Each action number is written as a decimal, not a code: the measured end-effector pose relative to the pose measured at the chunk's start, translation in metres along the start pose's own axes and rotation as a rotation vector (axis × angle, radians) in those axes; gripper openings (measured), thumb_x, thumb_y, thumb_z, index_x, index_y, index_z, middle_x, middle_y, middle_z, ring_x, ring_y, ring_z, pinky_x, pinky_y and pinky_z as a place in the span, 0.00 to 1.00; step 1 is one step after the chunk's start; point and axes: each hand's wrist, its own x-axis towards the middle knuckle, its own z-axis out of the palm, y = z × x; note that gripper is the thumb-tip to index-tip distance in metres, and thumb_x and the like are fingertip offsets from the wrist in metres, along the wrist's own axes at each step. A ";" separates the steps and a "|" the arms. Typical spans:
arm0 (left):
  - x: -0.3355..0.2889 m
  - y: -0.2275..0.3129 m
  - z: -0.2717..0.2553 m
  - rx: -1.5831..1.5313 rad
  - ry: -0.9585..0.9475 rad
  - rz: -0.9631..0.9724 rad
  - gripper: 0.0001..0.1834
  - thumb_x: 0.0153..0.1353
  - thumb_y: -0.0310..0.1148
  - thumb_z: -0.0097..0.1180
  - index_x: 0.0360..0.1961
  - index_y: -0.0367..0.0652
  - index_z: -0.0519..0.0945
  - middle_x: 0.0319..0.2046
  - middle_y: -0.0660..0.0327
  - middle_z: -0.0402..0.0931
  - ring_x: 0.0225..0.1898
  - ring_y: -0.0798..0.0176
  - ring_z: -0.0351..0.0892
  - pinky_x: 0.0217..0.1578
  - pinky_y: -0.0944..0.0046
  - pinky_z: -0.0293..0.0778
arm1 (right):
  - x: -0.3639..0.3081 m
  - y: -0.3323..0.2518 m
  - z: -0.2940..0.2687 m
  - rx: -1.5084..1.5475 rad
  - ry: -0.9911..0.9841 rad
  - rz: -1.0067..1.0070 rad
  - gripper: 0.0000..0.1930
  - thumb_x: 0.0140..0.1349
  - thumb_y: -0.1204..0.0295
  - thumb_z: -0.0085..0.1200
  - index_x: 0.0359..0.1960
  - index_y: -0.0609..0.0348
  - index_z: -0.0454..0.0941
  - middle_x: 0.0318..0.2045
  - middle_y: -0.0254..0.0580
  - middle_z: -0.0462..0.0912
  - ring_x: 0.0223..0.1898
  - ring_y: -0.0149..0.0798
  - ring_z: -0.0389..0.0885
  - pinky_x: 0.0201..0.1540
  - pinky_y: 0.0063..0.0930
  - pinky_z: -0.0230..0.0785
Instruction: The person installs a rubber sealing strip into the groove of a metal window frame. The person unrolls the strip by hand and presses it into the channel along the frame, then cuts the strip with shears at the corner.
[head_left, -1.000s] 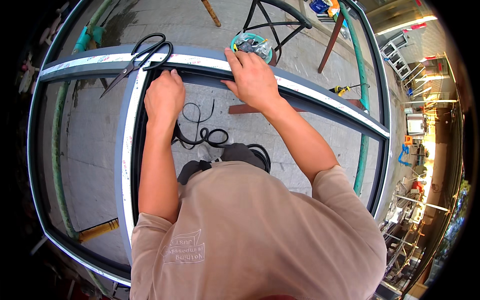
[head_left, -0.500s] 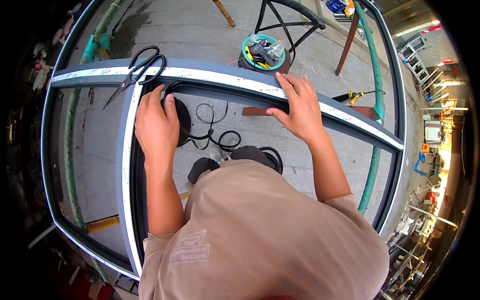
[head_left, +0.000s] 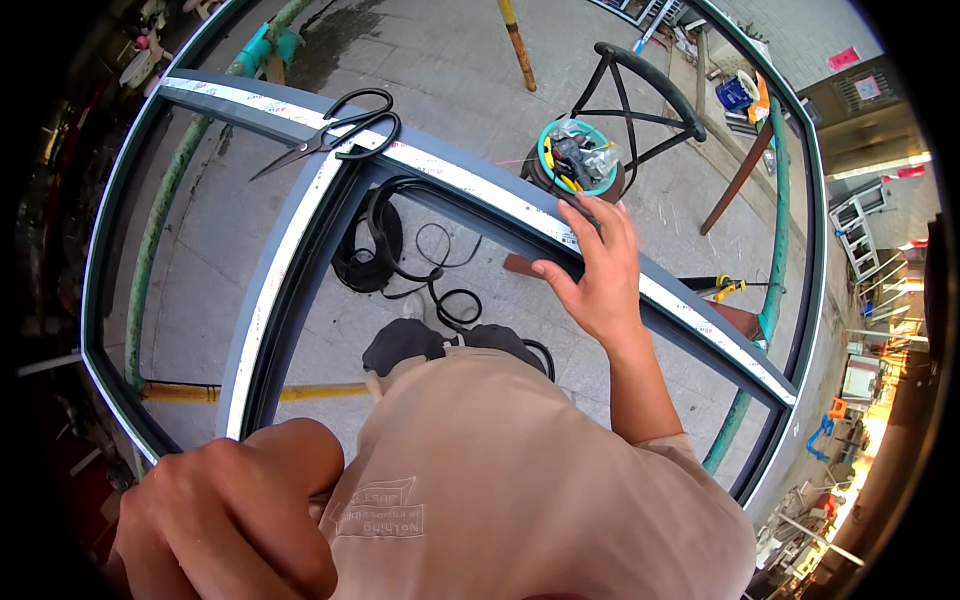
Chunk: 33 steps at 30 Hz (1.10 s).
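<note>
A large grey metal window frame (head_left: 300, 185) with white printed film lies across green supports in front of me. My right hand (head_left: 605, 275) is on its crossbar, fingers apart, gripping nothing. My left hand (head_left: 235, 510) is raised close at the lower left, fingers curled; whatever they may hold is hidden. Black-handled scissors (head_left: 335, 132) rest over the joint of the crossbar and the upright bar. A black rubber strip (head_left: 385, 240) loops down from the inner corner by that joint to a coil on the ground.
Beyond the crossbar, a turquoise basin (head_left: 580, 160) holds tools and plastic bags. A black metal chair-like frame (head_left: 640, 85) stands behind it. Yellow-handled pliers (head_left: 728, 287) lie near the right green support (head_left: 778, 220). A yellow bar (head_left: 320, 392) passes beneath the frame.
My left hand has left the inner corner, come down toward me and curled up. My right hand remains at the crossbar. The whole view has tilted, and the strip's loop at the corner is uncovered.
</note>
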 end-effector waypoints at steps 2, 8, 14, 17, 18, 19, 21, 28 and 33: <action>0.003 -0.012 -0.003 -0.077 0.013 0.136 0.14 0.78 0.38 0.66 0.61 0.64 0.87 0.24 0.74 0.77 0.21 0.77 0.65 0.23 0.73 0.52 | 0.012 -0.006 0.006 0.008 0.006 -0.027 0.39 0.53 0.60 0.82 0.68 0.55 0.81 0.68 0.53 0.79 0.72 0.59 0.74 0.79 0.66 0.60; -0.011 0.019 -0.025 -0.090 0.049 0.149 0.14 0.77 0.37 0.67 0.61 0.66 0.87 0.22 0.73 0.77 0.16 0.78 0.61 0.17 0.73 0.47 | 0.043 -0.034 0.019 0.077 -0.045 -0.075 0.38 0.53 0.62 0.82 0.67 0.56 0.82 0.68 0.54 0.78 0.71 0.61 0.74 0.79 0.65 0.60; -0.034 0.019 -0.048 -0.415 -0.031 0.563 0.14 0.77 0.37 0.67 0.61 0.60 0.87 0.21 0.74 0.78 0.15 0.80 0.60 0.16 0.76 0.46 | 0.098 -0.066 0.044 0.073 -0.026 -0.179 0.37 0.55 0.60 0.80 0.68 0.56 0.81 0.69 0.55 0.77 0.71 0.62 0.73 0.79 0.67 0.59; -0.002 0.036 -0.056 -0.216 -0.012 0.242 0.14 0.77 0.36 0.67 0.61 0.59 0.86 0.21 0.74 0.78 0.14 0.81 0.59 0.15 0.76 0.45 | 0.121 -0.079 0.057 0.107 -0.023 -0.230 0.36 0.56 0.60 0.80 0.67 0.56 0.81 0.68 0.56 0.77 0.71 0.62 0.73 0.79 0.67 0.59; 0.003 0.041 -0.059 -0.152 -0.002 0.136 0.14 0.77 0.36 0.66 0.61 0.59 0.86 0.21 0.74 0.78 0.14 0.81 0.59 0.15 0.76 0.45 | 0.128 -0.082 0.062 0.116 -0.027 -0.243 0.36 0.56 0.60 0.79 0.67 0.56 0.81 0.68 0.56 0.77 0.71 0.62 0.73 0.79 0.68 0.59; -0.008 0.048 -0.063 -0.179 0.013 0.140 0.14 0.77 0.36 0.66 0.61 0.58 0.86 0.21 0.74 0.78 0.14 0.81 0.59 0.15 0.76 0.45 | 0.137 -0.087 0.066 0.117 -0.024 -0.248 0.36 0.56 0.60 0.80 0.66 0.57 0.81 0.68 0.57 0.77 0.71 0.62 0.74 0.80 0.67 0.59; -0.016 0.051 -0.067 -0.211 0.040 0.156 0.14 0.77 0.35 0.66 0.61 0.58 0.86 0.20 0.74 0.77 0.14 0.81 0.58 0.15 0.76 0.45 | 0.151 -0.091 0.076 0.118 -0.034 -0.254 0.35 0.57 0.60 0.79 0.66 0.58 0.82 0.68 0.58 0.77 0.71 0.62 0.74 0.80 0.66 0.59; -0.016 0.041 -0.073 -0.214 0.070 0.232 0.15 0.78 0.36 0.66 0.63 0.61 0.86 0.20 0.75 0.77 0.14 0.82 0.56 0.16 0.75 0.43 | 0.196 -0.105 0.112 0.130 -0.075 -0.309 0.27 0.69 0.63 0.69 0.66 0.62 0.82 0.65 0.55 0.82 0.68 0.60 0.77 0.75 0.55 0.66; -0.018 0.049 -0.083 -0.145 0.034 0.245 0.16 0.77 0.36 0.67 0.63 0.61 0.86 0.19 0.75 0.77 0.14 0.83 0.56 0.16 0.75 0.41 | 0.206 -0.109 0.135 0.050 -0.119 -0.339 0.20 0.71 0.69 0.63 0.62 0.60 0.85 0.57 0.49 0.88 0.60 0.54 0.82 0.64 0.50 0.72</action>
